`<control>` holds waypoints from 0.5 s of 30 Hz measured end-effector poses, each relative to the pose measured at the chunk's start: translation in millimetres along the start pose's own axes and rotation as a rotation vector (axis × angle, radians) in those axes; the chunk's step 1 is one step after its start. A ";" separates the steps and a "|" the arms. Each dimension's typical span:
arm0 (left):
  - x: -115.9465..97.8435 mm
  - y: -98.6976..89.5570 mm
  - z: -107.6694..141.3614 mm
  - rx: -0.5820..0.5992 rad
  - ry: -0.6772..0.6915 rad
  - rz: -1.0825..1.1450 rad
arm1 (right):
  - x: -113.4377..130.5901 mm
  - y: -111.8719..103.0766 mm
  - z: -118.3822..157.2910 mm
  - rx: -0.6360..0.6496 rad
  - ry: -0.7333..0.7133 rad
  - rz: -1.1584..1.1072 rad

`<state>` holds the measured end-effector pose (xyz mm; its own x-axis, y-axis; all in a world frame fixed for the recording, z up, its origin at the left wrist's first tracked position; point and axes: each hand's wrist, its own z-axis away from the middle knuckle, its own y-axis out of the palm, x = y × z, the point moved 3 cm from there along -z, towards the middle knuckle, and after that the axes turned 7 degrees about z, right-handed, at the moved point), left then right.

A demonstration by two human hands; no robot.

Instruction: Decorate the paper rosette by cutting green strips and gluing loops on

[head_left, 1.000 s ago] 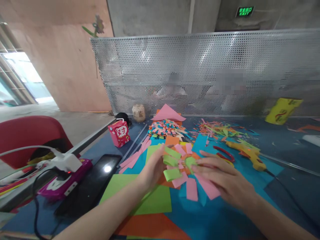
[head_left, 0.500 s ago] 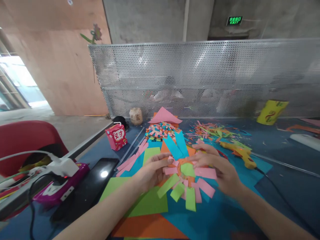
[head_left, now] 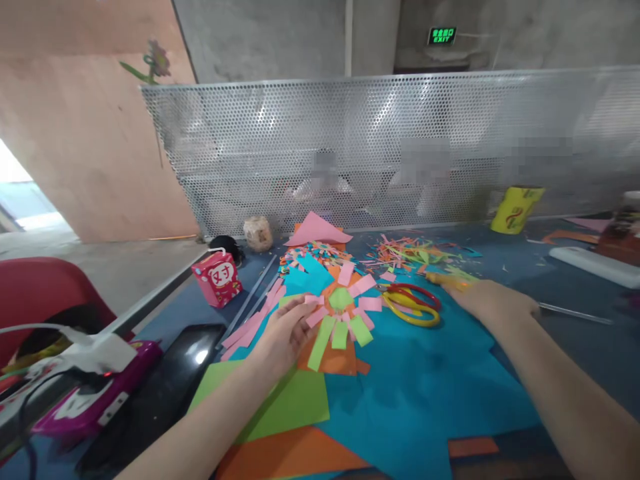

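A paper flower (head_left: pixel 341 300) with a green centre and pink, green and blue strips lies over orange paper. My left hand (head_left: pixel 290 327) pinches its left edge between thumb and fingers. On the right, my right hand (head_left: pixel 500 303) is wrapped over the yellow glue gun (head_left: pixel 445 280), whose front end shows past the fingers. Scissors (head_left: pixel 410 303) with red and yellow handles rest between the flower and my right hand, on blue paper (head_left: pixel 425 380).
A black phone (head_left: pixel 160 387), a purple power strip (head_left: pixel 95 400) and a pink box (head_left: pixel 217 279) stand at the left. Paper scraps (head_left: pixel 410 252) and a perforated metal screen (head_left: pixel 300 127) are behind. A yellow packet (head_left: pixel 517 209) stands back right.
My right hand has left the flower, moved right and closed over the glue gun. The scissors are now uncovered. My left hand still holds the flower. The camera view has shifted right.
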<state>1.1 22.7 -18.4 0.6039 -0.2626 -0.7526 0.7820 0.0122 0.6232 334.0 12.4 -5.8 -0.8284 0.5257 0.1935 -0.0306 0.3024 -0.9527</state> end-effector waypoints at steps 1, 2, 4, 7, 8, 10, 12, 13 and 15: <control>-0.2 0.9 0.3 0.012 0.005 0.008 | -3.4 3.4 1.0 0.158 0.164 0.078; -0.4 1.9 0.6 0.026 0.008 0.015 | -4.5 5.8 2.6 0.288 0.264 0.141; -0.5 2.9 1.4 0.042 0.008 0.022 | -2.4 8.2 3.0 0.411 0.281 0.175; -0.9 2.6 2.8 0.018 0.000 0.038 | -2.1 8.4 -1.6 0.376 0.199 0.119; -1.2 2.6 3.4 0.009 0.000 0.045 | -3.2 7.7 -2.6 0.361 0.181 0.104; -1.8 3.3 4.7 0.005 0.002 0.051 | -3.3 3.7 -2.2 0.313 0.134 0.074; -2.1 4.6 5.2 0.027 0.010 0.051 | 2.9 -6.2 3.0 0.188 0.062 0.040; -2.2 4.8 5.0 0.037 0.019 0.048 | 9.0 -13.6 7.8 0.083 0.017 0.015; -1.8 3.7 3.4 0.042 0.035 0.033 | 27.8 -31.3 22.7 -0.185 -0.148 -0.043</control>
<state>2.4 19.9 -14.0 0.6347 -0.2288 -0.7381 0.7548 -0.0208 0.6556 299.3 -0.5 24.1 -0.9019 0.3909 0.1839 0.0238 0.4700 -0.8823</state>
